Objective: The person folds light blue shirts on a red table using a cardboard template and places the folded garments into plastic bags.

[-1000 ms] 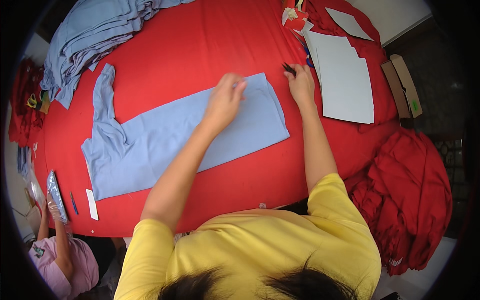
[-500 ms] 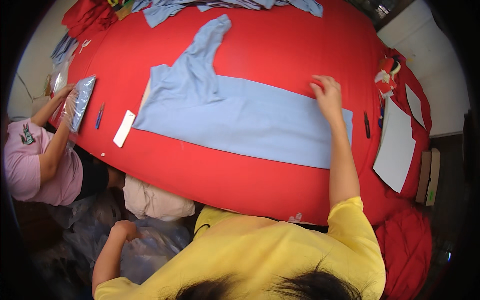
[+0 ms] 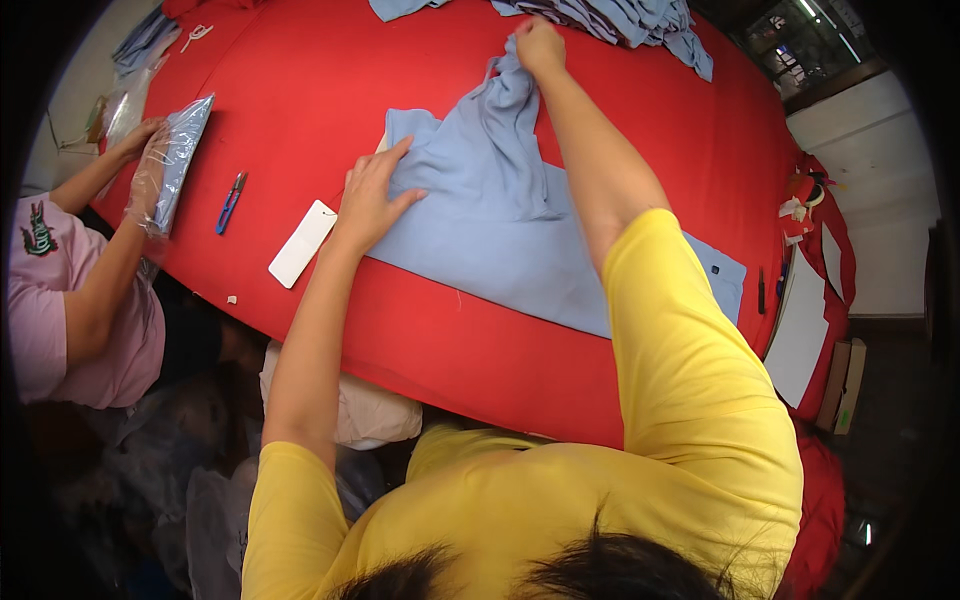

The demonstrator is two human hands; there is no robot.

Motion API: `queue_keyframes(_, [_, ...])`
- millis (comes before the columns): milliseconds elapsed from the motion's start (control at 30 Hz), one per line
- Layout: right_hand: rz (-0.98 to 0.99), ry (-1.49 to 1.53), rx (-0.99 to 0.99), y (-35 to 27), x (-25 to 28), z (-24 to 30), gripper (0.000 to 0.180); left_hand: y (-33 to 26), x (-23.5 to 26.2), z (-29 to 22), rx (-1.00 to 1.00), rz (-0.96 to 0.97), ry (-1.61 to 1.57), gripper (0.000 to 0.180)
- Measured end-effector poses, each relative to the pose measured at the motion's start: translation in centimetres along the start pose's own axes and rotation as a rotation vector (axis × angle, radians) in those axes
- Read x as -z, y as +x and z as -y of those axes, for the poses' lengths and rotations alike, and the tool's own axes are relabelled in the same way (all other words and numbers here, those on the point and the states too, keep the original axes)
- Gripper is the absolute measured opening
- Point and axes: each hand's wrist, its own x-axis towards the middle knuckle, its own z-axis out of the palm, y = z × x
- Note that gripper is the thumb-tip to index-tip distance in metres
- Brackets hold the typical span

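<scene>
A light blue shirt (image 3: 470, 240), folded long and narrow, lies across the red-covered table (image 3: 450, 385). One sleeve (image 3: 505, 110) runs up from its left part, loosely creased. My right hand (image 3: 540, 48) is closed on the far end of that sleeve. My left hand (image 3: 372, 200) rests at the shirt's left end, thumb and fingers spread, touching the cloth. A bit of pale edge shows under the shirt beside my left fingertips. Just left of my left wrist lies a white hang tag (image 3: 303, 244) with a dark string.
Blue-handled thread snips (image 3: 230, 205) lie to the left. At the left edge a co-worker in pink handles a blue garment in a clear bag (image 3: 183, 150). More blue garments (image 3: 640, 25) are piled at the far side. White sheets (image 3: 797, 335) and a small dark tool (image 3: 760, 290) lie at right.
My right hand has gone from the shirt's right end to the sleeve's far end and gripped it. My left hand has come up from below the table edge onto the shirt. The view has shifted.
</scene>
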Motion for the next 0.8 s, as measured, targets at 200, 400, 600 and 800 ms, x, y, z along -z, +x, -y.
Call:
queue_keyframes(200, [0.03, 0.11, 0.238, -2.9, 7.0, 2.3, 0.034, 0.3, -0.2, 1.4, 0.125, 0.018, -0.016, 0.069])
queue_keyframes(400, [0.111, -0.043, -0.069, -2.7, -0.9, 1.7, 0.088, 0.8, -0.4, 1.4, 0.202, 0.016, 0.029, 0.053])
queue_keyframes(600, [0.204, 0.332, 0.035, 1.6, -0.4, -0.9, 0.039, 1.2, -1.6, 0.7, 0.06, -0.068, 0.031, 0.037])
queue_keyframes(800, [0.383, 1.213, 0.109, -16.1, 19.9, -0.5, 0.03, 0.9, -1.2, 1.5, 0.039, -0.076, 0.053, 0.028])
